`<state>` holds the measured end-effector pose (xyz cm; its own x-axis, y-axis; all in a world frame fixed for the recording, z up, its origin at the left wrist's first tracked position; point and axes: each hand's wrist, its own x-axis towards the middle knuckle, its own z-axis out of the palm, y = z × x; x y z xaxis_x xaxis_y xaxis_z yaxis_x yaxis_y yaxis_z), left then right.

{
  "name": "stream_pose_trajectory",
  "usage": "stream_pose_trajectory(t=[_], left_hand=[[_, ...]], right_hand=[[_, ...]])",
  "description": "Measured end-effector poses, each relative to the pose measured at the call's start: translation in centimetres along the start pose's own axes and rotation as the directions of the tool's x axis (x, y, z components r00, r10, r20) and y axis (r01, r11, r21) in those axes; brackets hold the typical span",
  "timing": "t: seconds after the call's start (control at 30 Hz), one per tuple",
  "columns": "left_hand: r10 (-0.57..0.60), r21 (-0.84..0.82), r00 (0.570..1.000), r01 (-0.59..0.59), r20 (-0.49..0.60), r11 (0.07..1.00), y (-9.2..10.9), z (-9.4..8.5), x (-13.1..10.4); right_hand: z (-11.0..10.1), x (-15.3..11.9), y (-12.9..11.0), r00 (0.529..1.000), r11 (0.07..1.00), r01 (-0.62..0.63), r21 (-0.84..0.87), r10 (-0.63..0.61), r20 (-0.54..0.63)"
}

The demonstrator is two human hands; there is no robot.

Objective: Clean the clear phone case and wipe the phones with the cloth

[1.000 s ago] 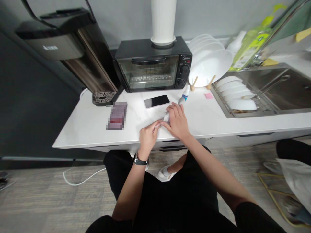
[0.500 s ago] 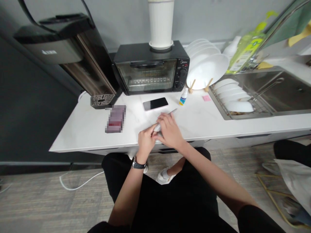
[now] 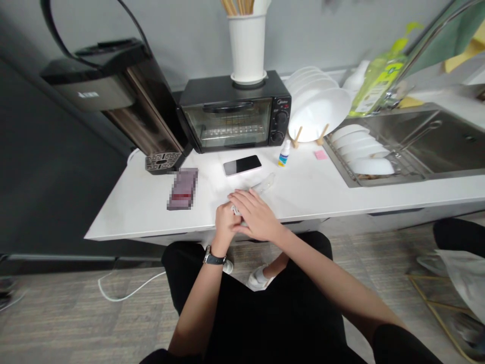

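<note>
My left hand (image 3: 226, 220), with a dark-strapped watch on its wrist, is closed on a pale, crumpled, strip-like thing (image 3: 265, 183) just over the counter's front edge. My right hand (image 3: 258, 216) lies across it from the right, its fingers curved over the left knuckles and the same pale thing. One end of that thing sticks out past the right fingers, whitish and partly see-through; the rest is hidden by the hands, and its kind is unclear. Beyond the hands lies a phone (image 3: 242, 165) with a dark screen. A small white spray bottle (image 3: 284, 153) stands to its right.
A blurred purplish item (image 3: 183, 189) lies on the white counter (image 3: 125, 212) at left, before a tall drink dispenser (image 3: 125, 96). A toaster oven (image 3: 231, 121) bears a white pot (image 3: 248, 48). Racked plates (image 3: 320, 114), a pink pad (image 3: 320, 154) and a sink (image 3: 417, 174) are right.
My right hand has slid slightly left and flattened over my left hand. The pale thing's outer end looks more crumpled and see-through than before. The view has tilted up a little.
</note>
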<state>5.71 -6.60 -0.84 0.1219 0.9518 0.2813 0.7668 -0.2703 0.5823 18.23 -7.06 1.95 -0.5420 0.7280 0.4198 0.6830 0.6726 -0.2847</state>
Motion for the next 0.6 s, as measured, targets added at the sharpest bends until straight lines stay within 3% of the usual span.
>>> stream_pose_trajectory(t=[0.17, 0.23, 0.3, 0.37, 0.5, 0.6], left_hand=[[0.048, -0.05, 0.999, -0.047, 0.016, 0.998, 0.8, -0.1, -0.4], [0.04, -0.06, 0.999, -0.04, 0.012, 0.997, 0.8, -0.1, -0.4], [0.024, -0.07, 1.0, -0.024, 0.002, 0.997, 0.7, 0.0, -0.4], [0.013, -0.097, 1.0, -0.015, -0.014, 0.995, 0.7, -0.2, -0.5], [0.006, -0.207, 0.995, -0.027, -0.101, 0.978, 2.2, -1.1, -0.7], [0.005, -0.281, 0.985, -0.055, -0.174, 0.958, 3.6, -1.7, -0.1]], right_hand=[[-0.7, -0.1, 2.1, 0.961, 0.972, -0.233, -0.03, 0.225, -0.159], [-0.6, -0.3, 1.4, 0.974, 0.983, -0.183, -0.027, 0.177, -0.143], [-0.5, -0.5, 0.2, 0.997, 1.0, -0.024, -0.009, 0.023, -0.07], [-0.5, -0.8, -0.6, 0.998, 0.999, 0.042, 0.003, -0.041, -0.037], [-1.1, -1.2, 0.8, 0.98, 0.988, -0.151, 0.038, 0.155, -0.123], [-0.9, -1.6, 2.4, 0.969, 0.965, -0.21, 0.158, 0.227, -0.099]])
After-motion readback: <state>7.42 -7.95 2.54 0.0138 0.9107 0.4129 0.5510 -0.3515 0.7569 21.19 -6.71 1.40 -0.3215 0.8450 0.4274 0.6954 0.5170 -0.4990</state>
